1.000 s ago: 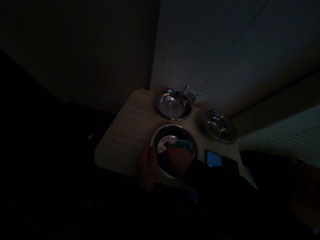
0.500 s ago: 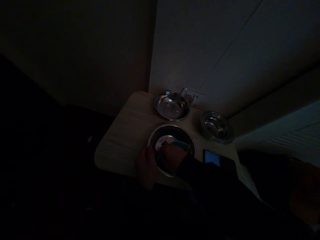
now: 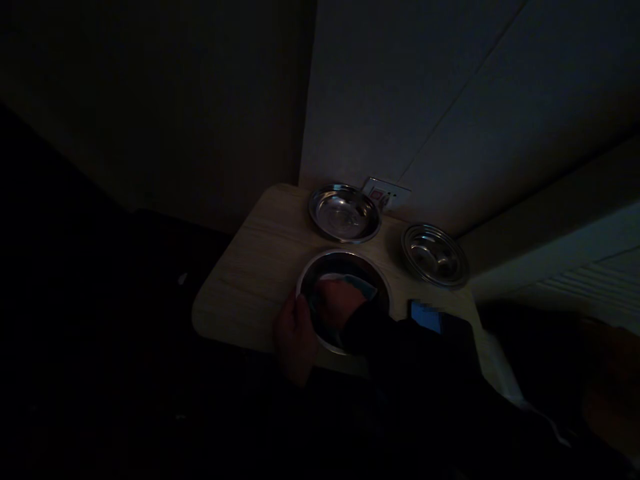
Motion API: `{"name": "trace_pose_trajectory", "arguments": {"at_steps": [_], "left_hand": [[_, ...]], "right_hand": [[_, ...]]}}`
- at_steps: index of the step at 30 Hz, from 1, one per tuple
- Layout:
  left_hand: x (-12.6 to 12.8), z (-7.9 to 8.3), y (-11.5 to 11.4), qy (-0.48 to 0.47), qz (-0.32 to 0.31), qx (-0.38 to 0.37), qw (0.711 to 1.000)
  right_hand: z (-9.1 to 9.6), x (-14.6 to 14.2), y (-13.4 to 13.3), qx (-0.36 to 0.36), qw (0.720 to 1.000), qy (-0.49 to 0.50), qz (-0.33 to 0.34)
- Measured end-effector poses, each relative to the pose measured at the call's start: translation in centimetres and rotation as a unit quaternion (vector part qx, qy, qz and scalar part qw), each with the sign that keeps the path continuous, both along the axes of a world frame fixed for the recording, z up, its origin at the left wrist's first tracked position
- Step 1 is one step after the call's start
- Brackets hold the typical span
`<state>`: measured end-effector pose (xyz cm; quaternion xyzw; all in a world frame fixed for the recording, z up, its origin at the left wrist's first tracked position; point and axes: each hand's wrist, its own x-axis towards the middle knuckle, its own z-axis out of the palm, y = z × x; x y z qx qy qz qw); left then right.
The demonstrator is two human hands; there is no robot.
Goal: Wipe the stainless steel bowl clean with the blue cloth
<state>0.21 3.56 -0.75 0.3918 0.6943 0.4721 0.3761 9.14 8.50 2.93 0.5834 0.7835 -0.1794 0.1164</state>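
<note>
In dim light, a round steel bowl (image 3: 345, 253) sits near the front edge of a small wood-grain table (image 3: 245, 267). My left hand (image 3: 296, 333) grips the bowl's left rim, thumb towards the inside. Down inside the bowl is my right hand (image 3: 340, 301), closed on a bluish-green cloth (image 3: 367, 289) that spreads out past the knuckles to the right. The cloth lies against the bowl's inner surface, and its far end is hidden under the fingers.
A shallow steel dish (image 3: 345, 213) stands behind, by the wall socket (image 3: 385, 192). Stacked steel bowls (image 3: 434, 255) are at the back right. A phone with a lit screen (image 3: 425, 317) lies right of the bowl, partly behind my sleeve. Another person's dark shape (image 3: 600, 367) is at the right.
My right hand has shifted slightly up and inward in the bowl, carrying the cloth over the pale patch at the bottom. My left hand stays at the rim.
</note>
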Motion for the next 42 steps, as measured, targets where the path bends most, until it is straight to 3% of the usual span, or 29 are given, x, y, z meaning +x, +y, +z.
{"name": "trace_pose_trajectory", "arguments": {"at_steps": [5, 12, 19, 27, 35, 42], "left_hand": [[0.2, 0.0, -0.4, -0.005, 0.003, 0.0, 1.0], [0.2, 0.1, -0.7, -0.001, 0.0, -0.009, 1.0], [0.6, 0.0, -0.9, -0.001, 0.037, -0.014, 0.999], [0.3, 0.2, -1.2, 0.006, 0.01, -0.031, 0.999], [0.4, 0.7, -1.3, 0.01, 0.027, -0.025, 0.999], [0.3, 0.3, -1.3, 0.002, -0.002, -0.014, 1.0]], "right_hand": [[0.5, 0.6, -1.3, -0.025, 0.999, -0.003, 0.027], [-0.3, -0.6, 1.1, 0.028, 1.0, -0.002, -0.005], [0.6, 0.8, -1.3, -0.03, 0.998, 0.006, 0.057], [0.1, -0.9, 0.9, 0.027, 1.0, -0.007, 0.004], [1.1, 0.6, -1.6, -0.03, 0.997, -0.009, 0.067], [0.1, -0.8, 0.8, 0.031, 0.999, -0.01, 0.024]]}}
